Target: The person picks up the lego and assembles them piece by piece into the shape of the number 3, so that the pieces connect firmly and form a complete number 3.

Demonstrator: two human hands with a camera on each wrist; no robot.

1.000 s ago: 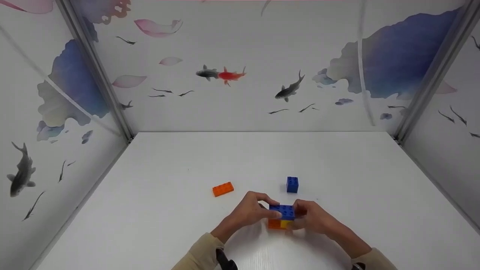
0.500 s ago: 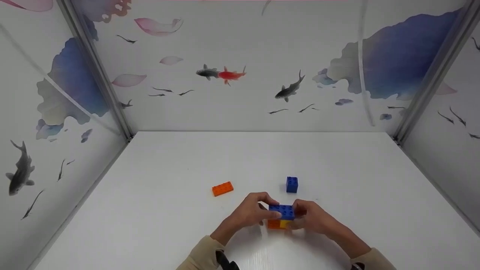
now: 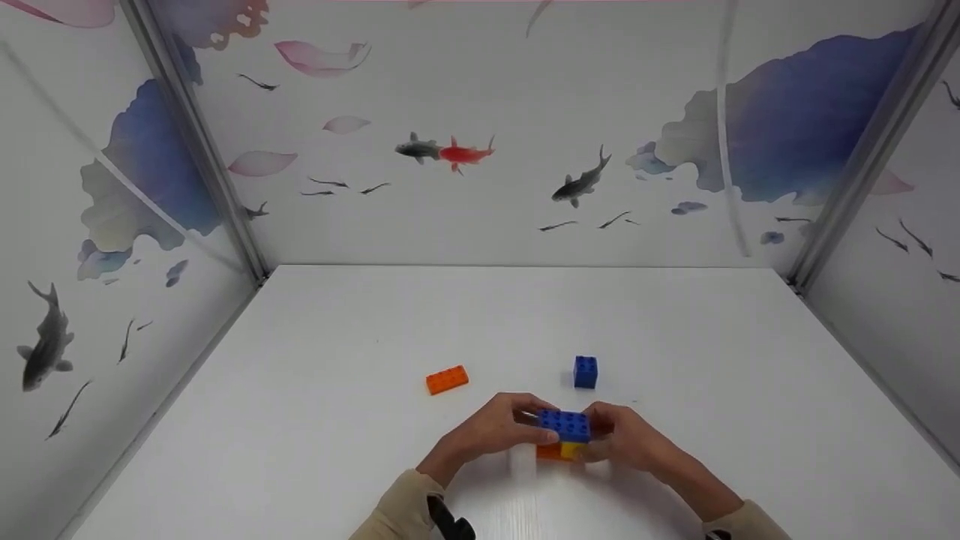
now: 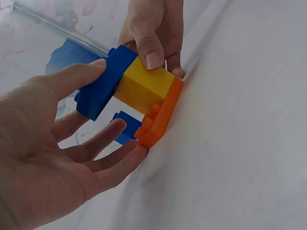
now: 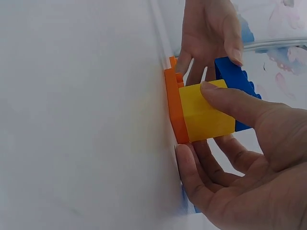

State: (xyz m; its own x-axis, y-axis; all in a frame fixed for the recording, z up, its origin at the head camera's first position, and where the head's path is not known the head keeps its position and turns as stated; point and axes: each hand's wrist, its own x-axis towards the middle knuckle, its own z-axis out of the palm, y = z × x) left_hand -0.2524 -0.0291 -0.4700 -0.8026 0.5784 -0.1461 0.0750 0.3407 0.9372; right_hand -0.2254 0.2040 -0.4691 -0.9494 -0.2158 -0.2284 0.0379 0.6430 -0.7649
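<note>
In front of the person, a stack of toy building bricks stands on the white table: a flat orange brick (image 4: 164, 115) at the bottom, a yellow brick (image 4: 146, 86) on one end of it, and a blue brick (image 3: 566, 425) on top. The blue brick overhangs the orange one, with a gap below. The left hand (image 3: 495, 426) pinches the blue brick's overhanging end between thumb and index finger; its other fingers reach toward the orange brick's end. From the other side, the right hand (image 3: 630, 437) grips the yellow brick, thumb on its near face and fingers behind.
A loose orange brick (image 3: 447, 379) lies left of and beyond the stack. Farther back from the hands stands a blue block (image 3: 586, 372). White panels with painted fish (image 3: 577, 180) and metal corner posts (image 3: 862, 150) enclose the table (image 3: 337, 322).
The left hand has shifted slightly toward the person, and more of the blue brick's studded top shows. The right hand and the loose bricks look unchanged.
</note>
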